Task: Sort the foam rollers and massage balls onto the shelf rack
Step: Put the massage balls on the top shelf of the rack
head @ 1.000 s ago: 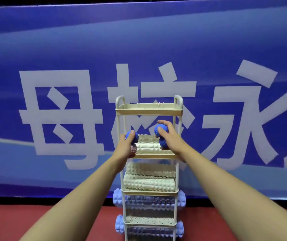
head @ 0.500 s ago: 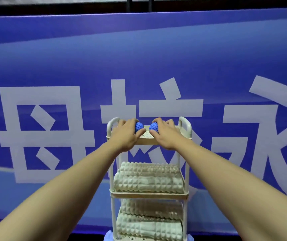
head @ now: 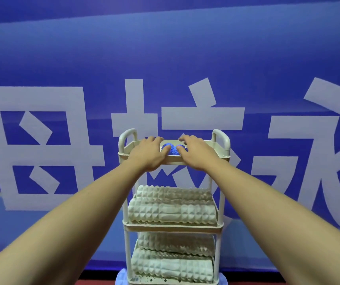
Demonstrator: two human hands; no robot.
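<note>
While your forearms reach out over the lower tiers, mind what sits under them: the beige foam rollers (head: 172, 210) lie in pairs on the second tier, with another pair (head: 173, 264) on the tier below, and a lavender roller end (head: 121, 277) pokes out at the bottom edge. An elbow dropping on withdrawal could drag the front roller off its tier, since the rim there looks low.

Further out, your left hand (head: 147, 154) and right hand (head: 197, 154) both reach over the front rim of the top tray (head: 218, 150) of the shelf rack (head: 216, 202). Each hand curls over a spiky blue massage ball (head: 173, 151), the two balls touching or nearly so between your thumbs. Whether the balls already rest on the tray floor I cannot tell, because your fingers hide it.

Release them too high and they may well bounce or roll, and a round ball could hop the shallow rim. Leaning on that front rim could tip the narrow rack toward you.

Behind it all hangs the blue banner (head: 62, 48).
</note>
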